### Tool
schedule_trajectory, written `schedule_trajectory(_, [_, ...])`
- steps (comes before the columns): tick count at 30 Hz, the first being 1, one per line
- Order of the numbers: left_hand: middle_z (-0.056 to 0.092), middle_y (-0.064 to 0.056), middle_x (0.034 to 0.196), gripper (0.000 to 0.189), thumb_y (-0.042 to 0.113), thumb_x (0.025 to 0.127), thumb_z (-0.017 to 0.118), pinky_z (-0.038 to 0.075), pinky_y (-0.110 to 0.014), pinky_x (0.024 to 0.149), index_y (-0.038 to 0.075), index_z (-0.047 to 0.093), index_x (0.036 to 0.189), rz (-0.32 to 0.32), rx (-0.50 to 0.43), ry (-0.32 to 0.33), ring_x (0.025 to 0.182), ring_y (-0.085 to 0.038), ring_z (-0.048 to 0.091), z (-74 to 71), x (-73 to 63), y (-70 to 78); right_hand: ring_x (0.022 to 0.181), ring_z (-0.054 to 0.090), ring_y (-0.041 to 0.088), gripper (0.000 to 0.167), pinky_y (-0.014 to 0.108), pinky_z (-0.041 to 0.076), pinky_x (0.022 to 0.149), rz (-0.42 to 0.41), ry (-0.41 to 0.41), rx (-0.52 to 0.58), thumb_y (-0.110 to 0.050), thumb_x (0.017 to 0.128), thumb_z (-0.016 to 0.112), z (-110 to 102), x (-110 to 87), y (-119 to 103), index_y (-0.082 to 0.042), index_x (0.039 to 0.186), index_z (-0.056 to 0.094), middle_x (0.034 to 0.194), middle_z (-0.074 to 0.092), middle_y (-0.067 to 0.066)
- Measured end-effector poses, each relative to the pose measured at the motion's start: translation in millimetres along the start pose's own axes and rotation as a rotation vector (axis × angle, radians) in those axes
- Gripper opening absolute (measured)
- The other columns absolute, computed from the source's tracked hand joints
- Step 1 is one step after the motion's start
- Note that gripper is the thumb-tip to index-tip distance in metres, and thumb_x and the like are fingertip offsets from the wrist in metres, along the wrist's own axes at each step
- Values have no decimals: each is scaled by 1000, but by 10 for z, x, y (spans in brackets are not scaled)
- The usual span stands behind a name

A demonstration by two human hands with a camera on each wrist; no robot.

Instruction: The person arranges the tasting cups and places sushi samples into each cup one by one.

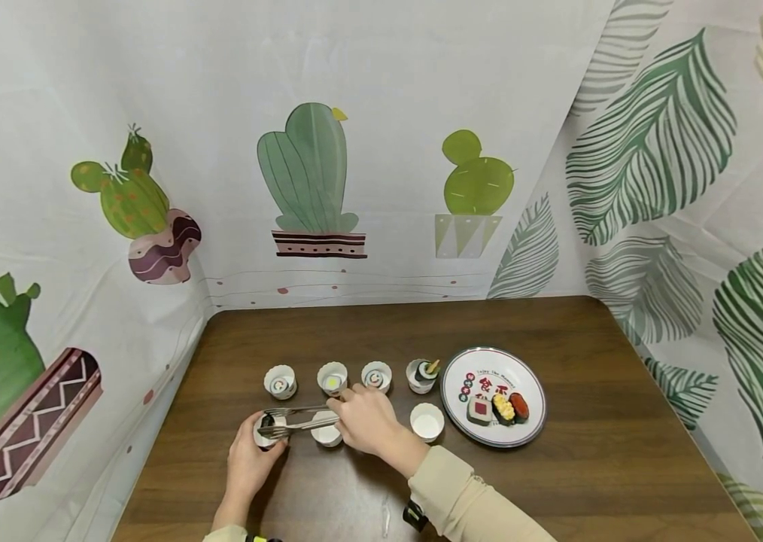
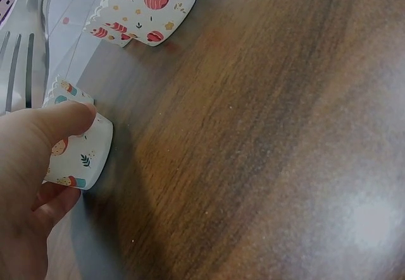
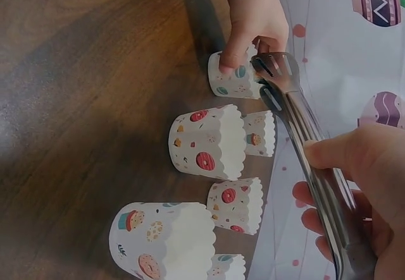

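My left hand (image 1: 246,457) holds a white patterned paper cup (image 2: 85,157) at the left end of the front row, thumb on its near side. A dark piece of sushi (image 1: 267,420) shows in that cup, partly hidden by tongs. My right hand (image 1: 368,423) grips the metal serving tongs (image 3: 302,117), which reach leftward to the held cup. Their slotted tips lie over its mouth; whether they touch the sushi I cannot tell. Beside the held cup, a white paper cup (image 1: 324,435) stands under the tongs' arms.
Behind stand paper cups with small contents (image 1: 280,384), (image 1: 332,380), (image 1: 376,376). A sushi roll (image 1: 427,369) sits in another cup (image 1: 420,386). An empty-looking cup (image 1: 427,423) stands left of a round plate (image 1: 522,380) bearing three sushi pieces (image 1: 503,409).
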State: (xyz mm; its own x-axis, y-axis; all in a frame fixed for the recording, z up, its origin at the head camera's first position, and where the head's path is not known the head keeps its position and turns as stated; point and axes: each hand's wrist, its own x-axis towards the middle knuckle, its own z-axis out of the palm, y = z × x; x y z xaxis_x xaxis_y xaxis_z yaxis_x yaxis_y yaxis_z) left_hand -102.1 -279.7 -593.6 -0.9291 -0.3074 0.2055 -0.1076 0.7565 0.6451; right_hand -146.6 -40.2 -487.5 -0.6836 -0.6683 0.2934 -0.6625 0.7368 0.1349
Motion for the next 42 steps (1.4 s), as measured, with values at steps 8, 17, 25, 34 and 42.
schedule_trajectory(8, [56,-22,117,69,12,61,82,42,-54,84,1,50,122,15,-6,8,105,-42,54,5,0,-6,74,57,13,30,27,44,58,13,-20,2,-38,77,65,-3,1,-12,-28,105,64,92,65,-8])
schedule_trajectory(17, [57,-21,116,69,11,60,82,42,-53,82,2,50,122,19,-9,18,104,-41,55,14,-8,-19,75,57,12,32,27,45,61,16,16,6,-38,73,68,43,-46,25,-27,103,65,89,65,-6])
schedule_trajectory(25, [57,-21,115,68,11,61,81,43,-53,80,1,50,121,16,-6,20,102,-41,56,6,-8,3,76,58,13,35,27,47,60,19,14,21,-37,76,67,21,-78,67,-26,109,65,89,65,-5])
schedule_trajectory(34, [57,-22,115,68,10,61,81,43,-52,80,1,51,121,16,-7,22,101,-40,56,0,-11,1,83,58,14,36,27,48,67,29,-10,35,-39,77,66,-6,-120,104,-25,110,64,89,64,-5])
schedule_trajectory(42, [58,-22,114,68,12,61,81,43,-52,80,1,51,121,18,-7,23,100,-40,57,0,-9,11,87,60,17,38,28,48,69,39,5,53,-40,75,68,-29,-190,175,-24,109,63,88,63,-4])
